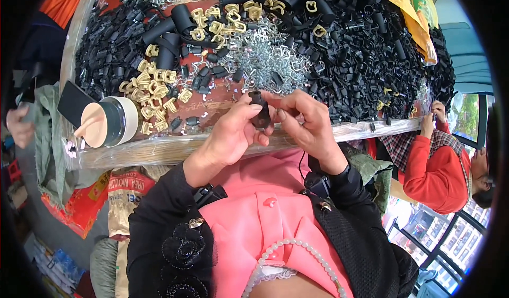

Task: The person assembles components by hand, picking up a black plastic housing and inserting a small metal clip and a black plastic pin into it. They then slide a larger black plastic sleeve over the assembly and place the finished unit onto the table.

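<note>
Head: hands (pixel 233 131) seemingly hold black clip (pixel 261 118).

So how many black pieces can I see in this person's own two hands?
1 that I can see: the black piece gripped in the left hand, with the right hand close beside it. Others may be hidden.

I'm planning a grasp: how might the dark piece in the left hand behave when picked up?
The dark piece is probably stiff: it shows no sag. It looks light, since the left hand merely pinches it. Its rounded outline might let it rock if pushed.
</note>
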`<state>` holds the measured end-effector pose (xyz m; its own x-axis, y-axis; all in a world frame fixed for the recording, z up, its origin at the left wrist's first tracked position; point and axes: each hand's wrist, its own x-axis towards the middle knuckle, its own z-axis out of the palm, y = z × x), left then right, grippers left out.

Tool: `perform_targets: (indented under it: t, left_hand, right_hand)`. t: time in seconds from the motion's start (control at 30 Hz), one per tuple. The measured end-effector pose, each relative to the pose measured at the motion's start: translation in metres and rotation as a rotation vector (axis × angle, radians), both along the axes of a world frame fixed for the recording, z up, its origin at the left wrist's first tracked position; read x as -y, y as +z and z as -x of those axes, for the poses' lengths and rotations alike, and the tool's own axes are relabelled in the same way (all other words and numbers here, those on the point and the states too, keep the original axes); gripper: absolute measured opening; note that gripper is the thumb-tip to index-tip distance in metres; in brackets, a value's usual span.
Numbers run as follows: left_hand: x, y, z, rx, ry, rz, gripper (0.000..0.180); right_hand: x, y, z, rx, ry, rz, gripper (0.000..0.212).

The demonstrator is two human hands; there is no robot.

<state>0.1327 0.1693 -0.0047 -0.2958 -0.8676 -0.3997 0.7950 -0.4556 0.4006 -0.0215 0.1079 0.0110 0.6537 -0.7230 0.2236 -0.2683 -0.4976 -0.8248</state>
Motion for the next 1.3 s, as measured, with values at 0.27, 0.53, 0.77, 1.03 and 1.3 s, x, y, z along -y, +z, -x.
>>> perform_targets:
  t: [0.27,0.53,0.77,1.03,1.3]
  left_hand:
    - [-0.01,-0.016,-0.003,0.093,-0.054,0.067,0.031]
    - [-0.016,-0.011,0.005,0.123,-0.06,0.045,0.031]
    - [-0.023,-0.002,0.007,0.274,-0.155,0.083,0.033]
    - [-0.022,0.003,0.003,0.368,-0.23,0.148,0.03]
    - [-0.018,-0.009,-0.016,0.282,-0.024,0.107,0.025]
  right_hand:
    - [0.0,0.009,0.001,-0.113,0.051,0.197,0.015]
    - [-0.005,0.009,0.0,-0.125,0.135,0.403,0.019]
    - [-0.01,0.014,0.003,-0.232,0.16,0.316,0.013]
    - [-0.013,0.019,-0.001,-0.299,0.13,0.284,0.011]
    - [0.016,0.008,-0.014,0.068,0.131,-0.055,0.009]
